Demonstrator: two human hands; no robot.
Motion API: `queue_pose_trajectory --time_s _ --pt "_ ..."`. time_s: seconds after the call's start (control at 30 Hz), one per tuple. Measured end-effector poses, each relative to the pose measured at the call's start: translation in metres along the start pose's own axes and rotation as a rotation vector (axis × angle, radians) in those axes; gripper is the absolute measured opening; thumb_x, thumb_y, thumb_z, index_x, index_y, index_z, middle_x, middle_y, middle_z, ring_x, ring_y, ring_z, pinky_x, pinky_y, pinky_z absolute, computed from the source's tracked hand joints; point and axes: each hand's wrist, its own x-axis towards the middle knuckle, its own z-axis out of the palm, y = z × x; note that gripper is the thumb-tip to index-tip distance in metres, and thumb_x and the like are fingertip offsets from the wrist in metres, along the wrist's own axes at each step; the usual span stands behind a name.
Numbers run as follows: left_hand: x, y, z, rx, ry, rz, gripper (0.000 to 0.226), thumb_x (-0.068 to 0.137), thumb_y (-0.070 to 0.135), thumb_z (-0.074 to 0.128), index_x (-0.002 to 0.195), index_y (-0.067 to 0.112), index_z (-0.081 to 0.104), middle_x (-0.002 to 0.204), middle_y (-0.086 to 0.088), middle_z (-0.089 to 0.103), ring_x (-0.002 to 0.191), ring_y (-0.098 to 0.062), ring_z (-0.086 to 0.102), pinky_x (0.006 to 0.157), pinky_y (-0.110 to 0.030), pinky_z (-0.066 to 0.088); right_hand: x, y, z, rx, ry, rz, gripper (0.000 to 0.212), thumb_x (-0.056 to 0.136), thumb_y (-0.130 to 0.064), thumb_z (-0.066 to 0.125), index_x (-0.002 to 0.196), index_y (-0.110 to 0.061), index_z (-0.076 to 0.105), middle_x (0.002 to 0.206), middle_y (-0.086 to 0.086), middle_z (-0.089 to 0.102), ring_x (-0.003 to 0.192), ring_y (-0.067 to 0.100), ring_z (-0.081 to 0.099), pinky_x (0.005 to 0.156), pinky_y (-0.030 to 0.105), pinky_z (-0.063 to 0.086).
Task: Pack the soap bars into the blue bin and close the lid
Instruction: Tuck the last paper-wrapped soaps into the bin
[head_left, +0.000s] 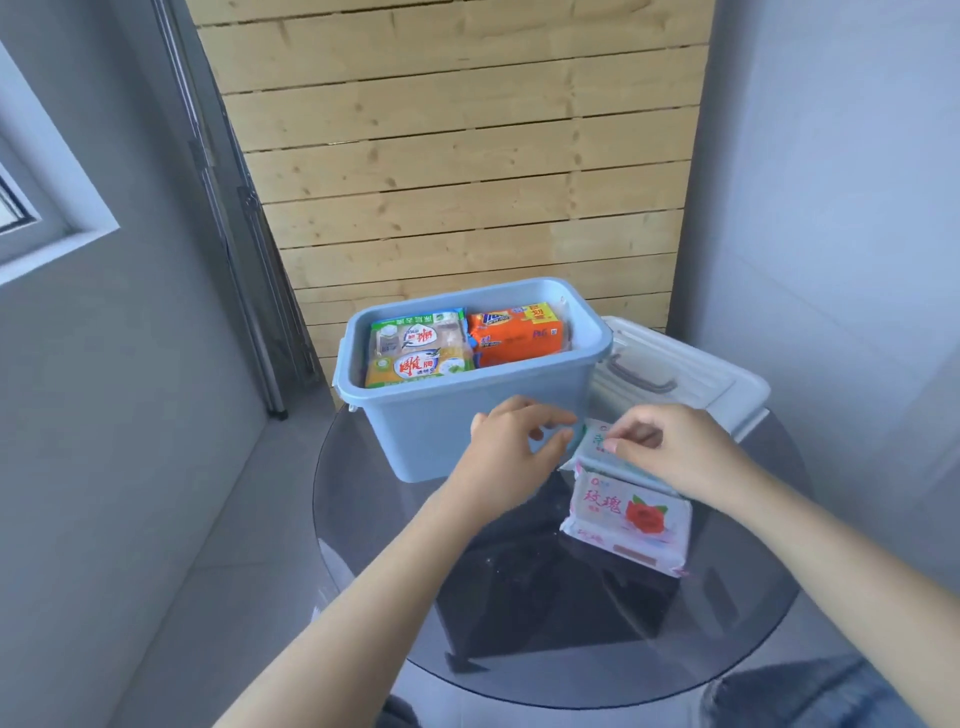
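The blue bin (457, 415) stands open on a round dark glass table (519, 623). Inside lie green-and-yellow soap packs (415, 353) on the left and an orange soap pack (514, 332) on the right. To the bin's right rests its translucent lid (685, 374) with a grey handle. In front of the lid, a pale green soap pack (597, 449) lies on a white and pink pack with a red rose (634, 519). My right hand (670, 447) grips the green pack from the right. My left hand (514, 447) pinches its left end, close to the bin's front wall.
A wooden slat wall (457, 156) stands behind the table. Grey walls close in on both sides, with a metal door frame (228, 234) at the left. My jeans-clad knee (810, 696) shows under the table's near right edge.
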Motion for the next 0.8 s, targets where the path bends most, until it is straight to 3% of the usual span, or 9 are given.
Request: queue_pose_trajectory --time_s 0.07,0.17,0.27,0.33,0.4,0.5,0.63,0.73,0.8 --pt "0.003 -0.002 0.013 0.006 -0.071 -0.058 0.025 0.093 0.032 0.051 0.112 0.028 0.068 0.109 0.004 0.060 0.096 -0.012 0.060 0.102 -0.037 0.035 -0.004 0.012 0.001 -0.034 -0.046 0.081 0.014 0.078 -0.034 0.070 0.083 -0.021 0.070 0.085 -0.004 0.071 0.083 0.014 0.065 0.080 0.035 0.053" --pt "0.002 -0.007 0.029 0.054 -0.177 -0.129 0.029 0.093 0.036 0.050 0.117 0.027 0.065 0.106 0.002 0.060 0.097 -0.015 0.058 0.101 -0.039 0.040 -0.009 0.022 0.000 -0.106 -0.128 0.170 0.019 0.076 -0.039 0.071 0.084 -0.023 0.066 0.085 -0.006 0.067 0.080 0.014 0.063 0.068 0.028 0.047" --pt "-0.001 -0.008 0.042 0.000 -0.282 -0.269 0.036 0.092 0.039 0.051 0.120 0.018 0.060 0.103 -0.002 0.061 0.091 -0.017 0.056 0.090 -0.031 0.047 -0.015 0.031 -0.001 -0.276 -0.180 0.227 0.025 0.076 -0.043 0.069 0.086 -0.023 0.058 0.080 -0.012 0.055 0.081 0.014 0.055 0.066 0.028 0.041" --pt "-0.001 -0.007 0.048 0.004 -0.350 -0.327 0.033 0.091 0.041 0.052 0.107 0.013 0.060 0.102 -0.005 0.063 0.088 -0.019 0.055 0.082 -0.030 0.045 -0.019 0.034 0.000 -0.372 -0.204 0.238 0.031 0.078 -0.045 0.066 0.089 -0.019 0.052 0.082 -0.005 0.056 0.079 0.016 0.055 0.067 0.032 0.045" --pt "0.001 -0.006 0.055 0.014 -0.383 -0.354 0.030 0.090 0.042 0.053 0.095 0.013 0.057 0.099 -0.009 0.064 0.084 -0.021 0.055 0.077 -0.031 0.044 -0.023 0.037 0.000 -0.290 -0.262 0.305 0.036 0.080 -0.042 0.064 0.093 -0.014 0.046 0.085 0.003 0.061 0.067 0.020 0.063 0.062 0.036 0.053" --pt "0.002 -0.007 0.059 -0.084 -0.379 -0.407 0.041 0.085 0.044 0.059 0.100 0.007 0.061 0.105 -0.010 0.069 0.080 -0.023 0.061 0.082 -0.038 0.054 -0.026 0.040 0.002 -0.069 -0.261 0.392 0.035 0.081 -0.034 0.067 0.097 -0.012 0.044 0.077 0.004 0.063 0.047 0.014 0.065 0.052 0.030 0.055" --pt "0.000 -0.006 0.062 -0.246 -0.349 -0.476 0.038 0.080 0.037 0.070 0.106 0.012 0.059 0.105 -0.006 0.067 0.093 -0.026 0.069 0.084 -0.042 0.058 -0.031 0.049 0.006 0.119 -0.202 0.429 0.033 0.078 -0.025 0.072 0.096 -0.012 0.047 0.075 0.007 0.067 0.065 0.030 0.072 0.070 0.039 0.058" --pt "0.000 -0.003 0.060 -0.349 -0.303 -0.470 0.039 0.076 0.034 0.076 0.105 0.012 0.061 0.098 -0.005 0.068 0.084 -0.020 0.068 0.074 -0.031 0.060 -0.037 0.054 0.005 0.217 -0.171 0.437 0.030 0.077 -0.021 0.074 0.091 -0.013 0.049 0.081 0.012 0.072 0.070 0.034 0.073 0.078 0.045 0.058" --pt "0.004 0.001 0.059 -0.403 -0.230 -0.439 0.039 0.074 0.034 0.078 0.103 0.013 0.065 0.097 -0.006 0.072 0.084 -0.024 0.069 0.075 -0.034 0.060 -0.038 0.054 0.000 0.286 -0.092 0.427 0.030 0.075 -0.020 0.076 0.090 -0.013 0.051 0.083 0.013 0.071 0.069 0.034 0.073 0.077 0.049 0.058"
